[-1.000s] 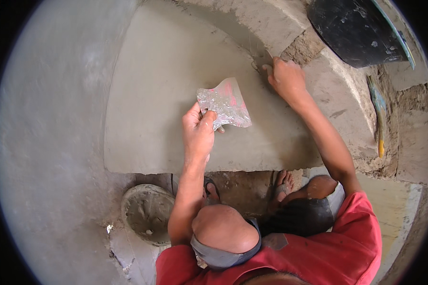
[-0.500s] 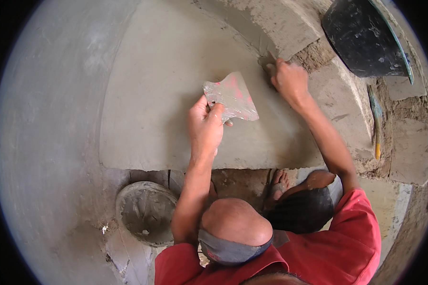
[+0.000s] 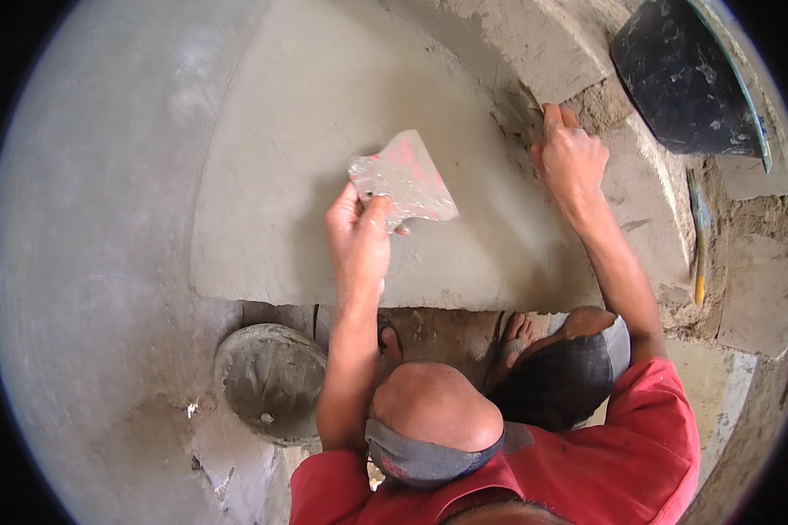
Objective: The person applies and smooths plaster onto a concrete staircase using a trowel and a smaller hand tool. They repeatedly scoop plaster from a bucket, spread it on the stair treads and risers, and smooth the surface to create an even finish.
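In my left hand [image 3: 357,245] is a flat plastic scraper [image 3: 411,182], reddish and smeared with grey cement, pinched between thumb and fingers. It is held above the smooth, wet-looking cement surface [image 3: 280,157]. My right hand [image 3: 573,166] is at the far right border of that surface, where it meets rough blocks. Its fingers are closed on a small thin tool [image 3: 529,94]; only a narrow grey tip shows past the fingers, so its kind is unclear.
A black bucket [image 3: 687,79] lies tipped at the upper right. Below it, a brush-like tool with a yellow handle end [image 3: 700,284] rests against the blocks [image 3: 643,197]. A round tub [image 3: 271,385] with wet cement stands at lower left, beside my bent knees.
My right hand has moved right along the border, its wrist turned more upright. My left hand and the scraper have shifted a little left. The view has also shifted slightly.
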